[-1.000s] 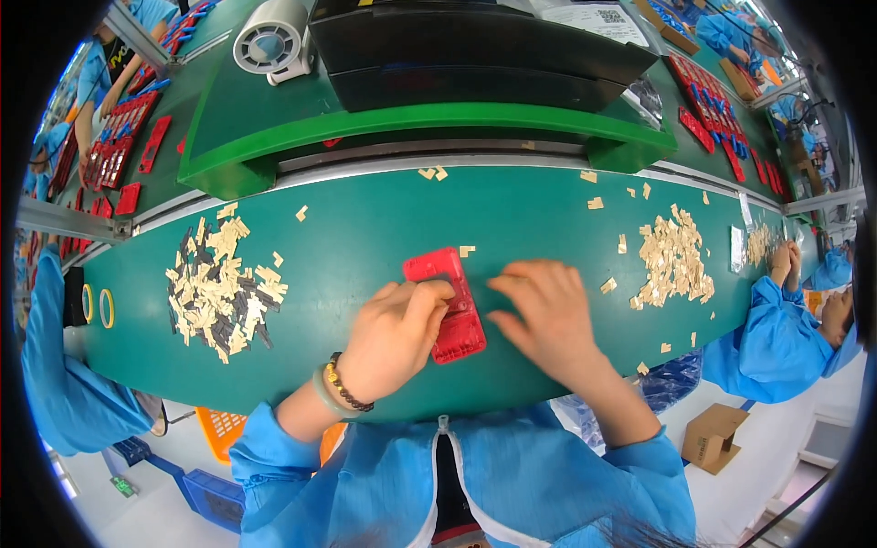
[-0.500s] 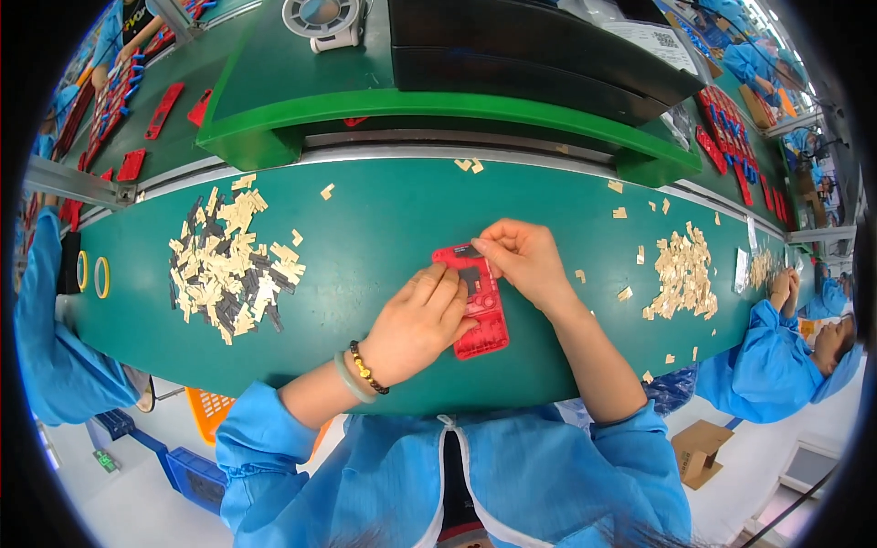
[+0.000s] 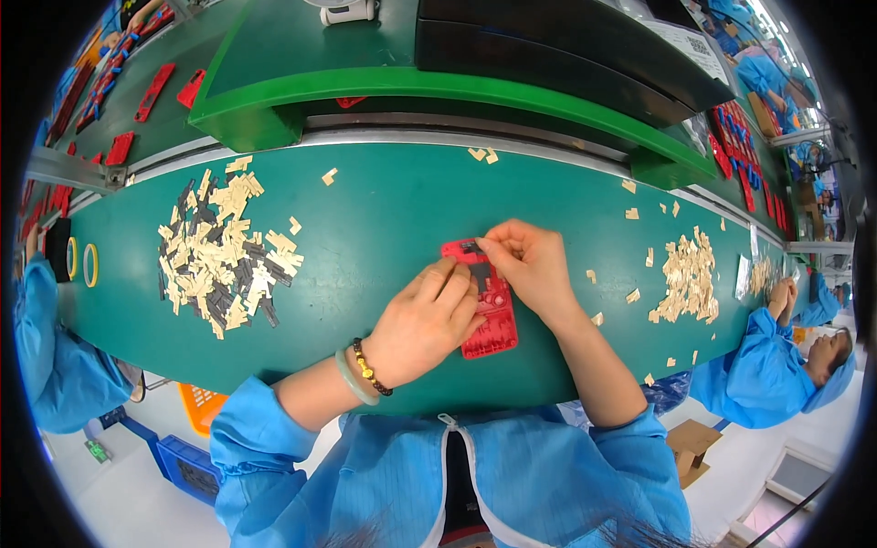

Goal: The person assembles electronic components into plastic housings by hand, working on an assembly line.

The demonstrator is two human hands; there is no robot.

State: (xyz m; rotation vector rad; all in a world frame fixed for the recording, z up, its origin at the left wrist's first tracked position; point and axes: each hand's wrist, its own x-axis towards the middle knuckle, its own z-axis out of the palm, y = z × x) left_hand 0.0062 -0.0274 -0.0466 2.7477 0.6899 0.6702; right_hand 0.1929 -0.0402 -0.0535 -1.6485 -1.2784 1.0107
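A red plastic housing (image 3: pixel 493 331) lies on the green bench in front of me, its moulded inner side up. Dark patches show on its upper part. My left hand (image 3: pixel 425 315), with a beaded bracelet and a pale bangle at the wrist, holds the housing along its left edge, fingers bent over it. My right hand (image 3: pixel 534 269) has thumb and index finger pinched together at the housing's top end, beside a small dark strip (image 3: pixel 470 247). Whatever the fingertips hold is too small to make out.
A pile of cream and dark grey cut pieces (image 3: pixel 219 251) lies left; a cream pile (image 3: pixel 690 279) lies right. Tape rolls (image 3: pixel 90 264) sit far left. A green-edged shelf (image 3: pixel 457 84) carrying a black box (image 3: pixel 566 55) spans the back. Co-workers in blue sit at both sides.
The view has shifted slightly. My left fingers have drawn up and bent more at the housing's upper left, uncovering more of the dark patch. My right hand stays pinched at the top end.
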